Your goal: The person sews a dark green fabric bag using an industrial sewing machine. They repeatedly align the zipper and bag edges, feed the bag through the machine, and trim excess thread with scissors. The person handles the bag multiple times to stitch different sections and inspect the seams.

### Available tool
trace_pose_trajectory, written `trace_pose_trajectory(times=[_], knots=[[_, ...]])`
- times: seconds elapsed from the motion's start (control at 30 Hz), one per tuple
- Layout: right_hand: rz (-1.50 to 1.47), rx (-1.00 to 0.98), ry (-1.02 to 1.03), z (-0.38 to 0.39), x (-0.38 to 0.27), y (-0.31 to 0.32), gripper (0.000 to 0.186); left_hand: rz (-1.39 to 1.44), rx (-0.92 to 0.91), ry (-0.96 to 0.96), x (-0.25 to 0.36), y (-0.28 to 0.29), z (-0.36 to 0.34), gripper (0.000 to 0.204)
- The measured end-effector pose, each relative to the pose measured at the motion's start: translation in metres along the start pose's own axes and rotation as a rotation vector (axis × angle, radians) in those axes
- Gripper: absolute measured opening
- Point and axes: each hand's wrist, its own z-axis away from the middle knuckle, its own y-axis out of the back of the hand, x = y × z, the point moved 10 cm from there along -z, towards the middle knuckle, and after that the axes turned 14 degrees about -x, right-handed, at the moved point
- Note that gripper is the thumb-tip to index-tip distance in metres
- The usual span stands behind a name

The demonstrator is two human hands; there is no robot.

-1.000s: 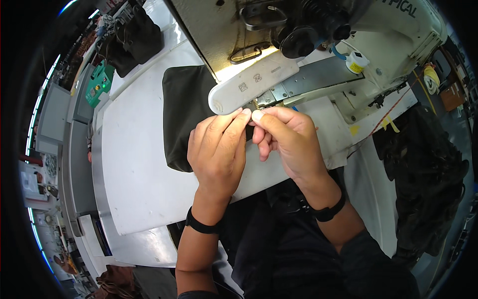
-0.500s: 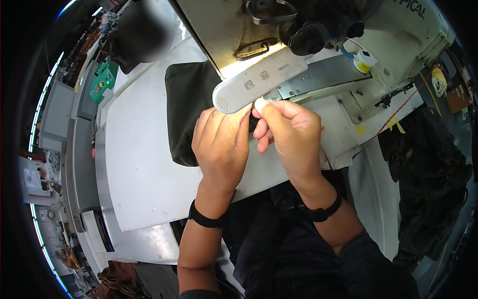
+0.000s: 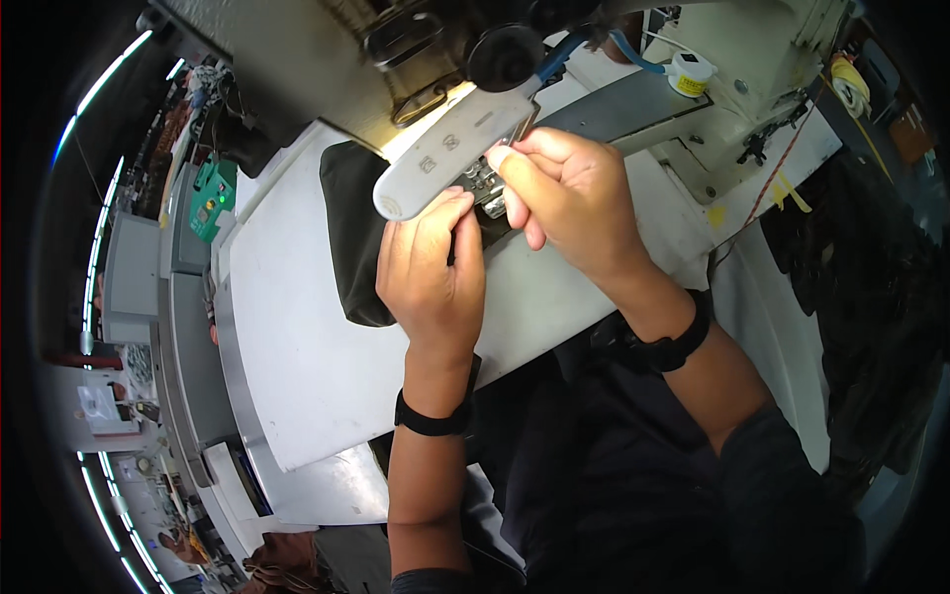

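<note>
Head view: dark fabric (image 3: 351, 233) is held flat at the sewing machine's needle plate (image 3: 482, 184).
Left hand (image 3: 432, 267) is laid open, fingers spread, pressing the cloth onto the worktop (image 3: 297, 337) so it stays smooth (apparently); right hand (image 3: 564, 193) is pinched shut just right of the plate, its hold hidden.

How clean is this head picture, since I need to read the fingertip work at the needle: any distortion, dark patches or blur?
Head view: the fisheye bends the white table edge and blackens the corners; the left hand and right hand are evenly lit and sharp; the black cloth shows no detail; the sewing machine top is bright but readable; the far-left rim is smeared.
</note>
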Motion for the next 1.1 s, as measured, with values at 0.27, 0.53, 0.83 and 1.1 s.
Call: trace_pose_trajectory(times=[0.27, 0.53, 0.83, 1.1], knots=[[0.042, 0.011, 0.03, 0.003, -0.004, 0.0, 0.017, -0.021, -0.011, -0.104, 0.004, -0.001, 0.0, 0.021], [0.092, -0.013, 0.008, 0.001, -0.002, -0.001, 0.017, 0.009, -0.069, -0.06, -0.002, -0.001, -0.007, 0.018], [0.144, -0.047, 0.046, -0.002, -0.004, -0.002, 0.018, 0.007, -0.047, -0.058, -0.005, -0.001, -0.006, 0.017], [0.174, -0.02, 0.077, 0.0, -0.006, -0.003, 0.022, 0.018, -0.001, -0.095, -0.008, 0.0, -0.006, 0.013]])
